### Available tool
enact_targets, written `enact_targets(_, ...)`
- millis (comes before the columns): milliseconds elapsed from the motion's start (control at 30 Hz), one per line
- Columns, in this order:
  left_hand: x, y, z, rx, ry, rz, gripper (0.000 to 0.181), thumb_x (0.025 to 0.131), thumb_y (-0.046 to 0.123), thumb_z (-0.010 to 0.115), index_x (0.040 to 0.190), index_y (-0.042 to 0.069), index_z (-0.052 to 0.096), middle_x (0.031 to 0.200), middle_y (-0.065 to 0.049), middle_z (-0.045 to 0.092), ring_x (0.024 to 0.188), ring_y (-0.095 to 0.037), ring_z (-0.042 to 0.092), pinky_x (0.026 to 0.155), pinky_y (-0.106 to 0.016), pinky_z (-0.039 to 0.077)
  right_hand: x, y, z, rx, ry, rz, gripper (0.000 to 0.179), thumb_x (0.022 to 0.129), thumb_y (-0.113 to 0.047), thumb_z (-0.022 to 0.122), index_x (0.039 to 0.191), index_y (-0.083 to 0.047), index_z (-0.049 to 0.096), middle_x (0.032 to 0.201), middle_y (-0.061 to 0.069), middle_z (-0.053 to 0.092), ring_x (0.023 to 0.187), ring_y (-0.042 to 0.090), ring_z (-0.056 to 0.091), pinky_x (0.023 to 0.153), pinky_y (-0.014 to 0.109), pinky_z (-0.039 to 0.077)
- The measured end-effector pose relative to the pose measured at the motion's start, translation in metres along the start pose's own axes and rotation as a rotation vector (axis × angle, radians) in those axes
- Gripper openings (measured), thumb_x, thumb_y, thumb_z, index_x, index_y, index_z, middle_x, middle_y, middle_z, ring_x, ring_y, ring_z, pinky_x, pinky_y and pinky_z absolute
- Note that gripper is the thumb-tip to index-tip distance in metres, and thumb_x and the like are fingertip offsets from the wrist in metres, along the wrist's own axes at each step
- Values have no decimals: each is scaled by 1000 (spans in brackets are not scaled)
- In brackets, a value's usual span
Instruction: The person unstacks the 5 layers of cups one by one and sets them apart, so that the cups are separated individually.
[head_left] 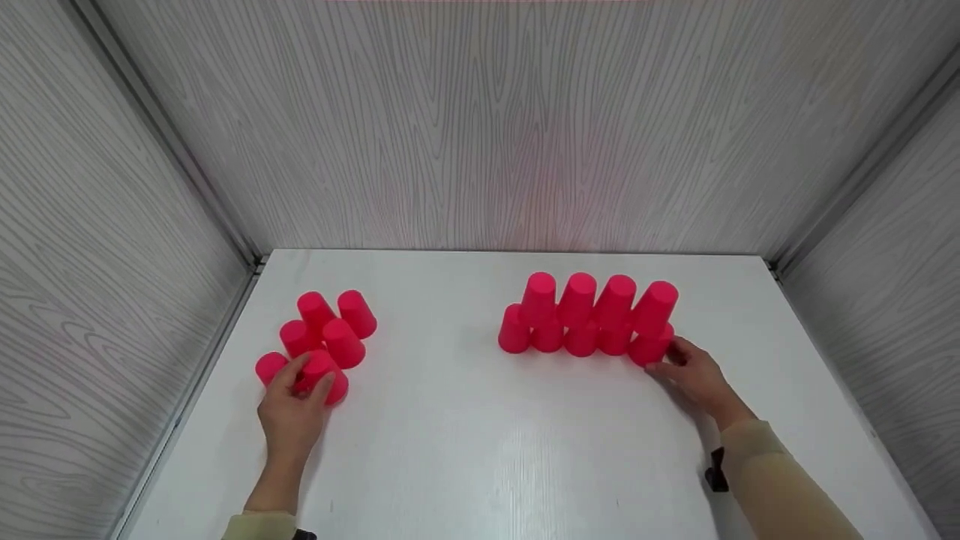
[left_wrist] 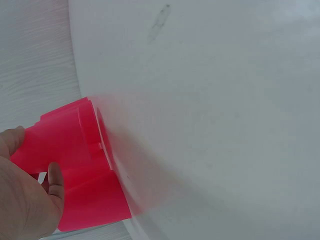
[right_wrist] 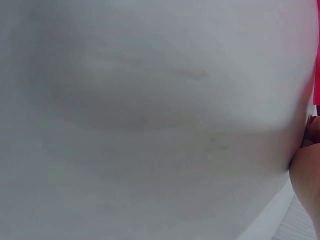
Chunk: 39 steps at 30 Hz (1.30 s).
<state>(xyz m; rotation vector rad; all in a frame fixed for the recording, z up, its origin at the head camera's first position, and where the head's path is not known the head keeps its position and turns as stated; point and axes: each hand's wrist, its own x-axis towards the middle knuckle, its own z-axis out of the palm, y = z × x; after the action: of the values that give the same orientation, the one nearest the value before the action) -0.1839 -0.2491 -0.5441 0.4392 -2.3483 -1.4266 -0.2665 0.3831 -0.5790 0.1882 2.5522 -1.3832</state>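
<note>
No text, label, brand, number or sign can be read in any view.

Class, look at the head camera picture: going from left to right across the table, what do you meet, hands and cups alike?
Loose cluster of pink cups, with the left hand gripping its nearest cup → bare white table → two-tier pink cup wall → right hand touching the wall's right end cup.

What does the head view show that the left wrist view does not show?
Only the head view shows the two-row cup wall, the right hand touching its end cup, and the whole loose cluster. Only the left wrist view shows the gripped cup's rim resting on the table from close. Both show the left hand gripping a pink cup.
</note>
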Motion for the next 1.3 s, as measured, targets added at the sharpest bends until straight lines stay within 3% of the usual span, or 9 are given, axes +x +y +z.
enact_targets(600, 3, -9, 5, -39, -20, -54, 77, 92, 24, 86, 158, 15, 49, 154, -13, 51, 140, -38, 49, 103, -56, 55, 1, -1, -1, 2, 1, 1, 91, 96, -43, 79, 167, -11, 31, 165, 18, 38, 153, 44, 33, 118, 57, 40)
enact_targets(1300, 1, -6, 3, -37, -21, -37, 82, 91, 18, 87, 161, 15, 45, 156, -12, 50, 142, -36, 48, 104, -54, 54, 0, -1, 1, -3, 8, -18, 91, 96, -45, 80, 166, -10, 33, 165, 19, 39, 153, 44, 33, 120, 56, 39)
